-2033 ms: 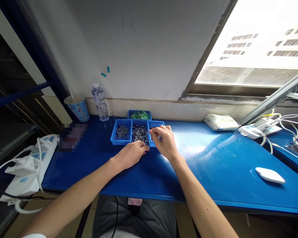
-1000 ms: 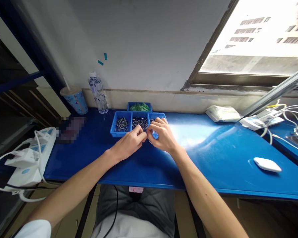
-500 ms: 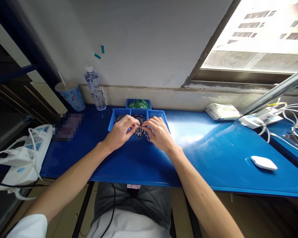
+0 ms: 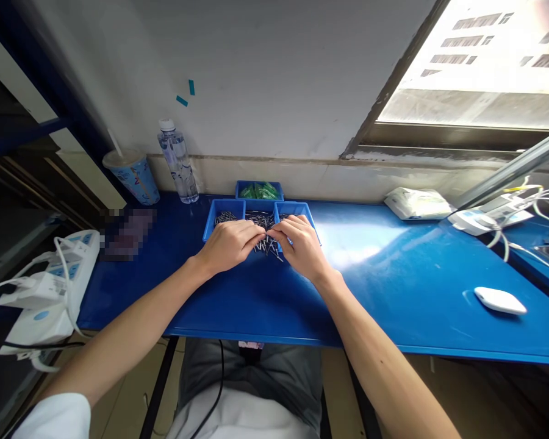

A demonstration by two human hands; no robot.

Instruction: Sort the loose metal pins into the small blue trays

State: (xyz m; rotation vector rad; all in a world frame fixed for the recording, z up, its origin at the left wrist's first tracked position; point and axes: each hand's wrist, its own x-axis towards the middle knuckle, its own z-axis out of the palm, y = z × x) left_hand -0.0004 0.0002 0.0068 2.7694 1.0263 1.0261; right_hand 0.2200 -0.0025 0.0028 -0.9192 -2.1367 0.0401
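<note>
My left hand [image 4: 232,242] and my right hand [image 4: 301,242] meet fingertip to fingertip over the blue compartment bins [image 4: 209,224]. Both are closed in a pinch, and whatever lies between the fingers is too small to make out. Under them spreads a pile of thin, dark metal pieces [image 4: 268,246], like rivets or screws, partly spilling out of the middle bin onto the table. More such pieces [image 4: 225,216] lie in the left bin. The right bin [image 4: 308,210] also holds some, largely hidden by my right hand. A smaller blue bin [image 4: 238,188] behind contains green packets [image 4: 260,191].
On the blue table [image 4: 265,299] stand a water bottle [image 4: 178,161] and a patterned cup [image 4: 135,177] at the back left. Power strips [image 4: 80,256] with cables lie at the left edge. To the right are a white soft pack [image 4: 416,203] and a white oval object [image 4: 500,300].
My left hand has turned, its back now facing up more, and its fingertips have come closer to those of my right hand. The view has shifted slightly.
</note>
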